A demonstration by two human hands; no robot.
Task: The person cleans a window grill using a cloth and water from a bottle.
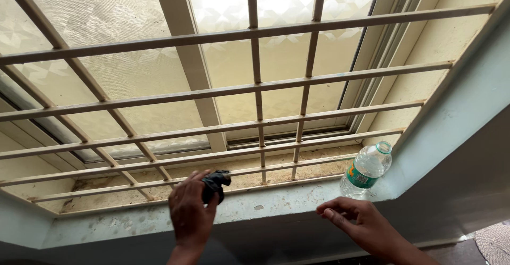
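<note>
Here, left hand [190, 212] clamped on a black cloth [217, 182] at the window grille's [255, 89] near bar. Right hand [361, 223] loosely open, fingertips touching the sill [276, 204], w/ a clear plastic bottle [366, 170] just beyond it.

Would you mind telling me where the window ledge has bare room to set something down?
The ledge is bare between the left hand, which holds a dark cloth, and the plastic bottle in the right corner. Left of that hand is bare too. The right hand crowds the bottle's corner.

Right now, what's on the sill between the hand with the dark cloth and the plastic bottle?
In the head view, only bare, stained sill lies between the left hand, holding the dark cloth, and the plastic bottle. The right hand sits just below that stretch.
</note>
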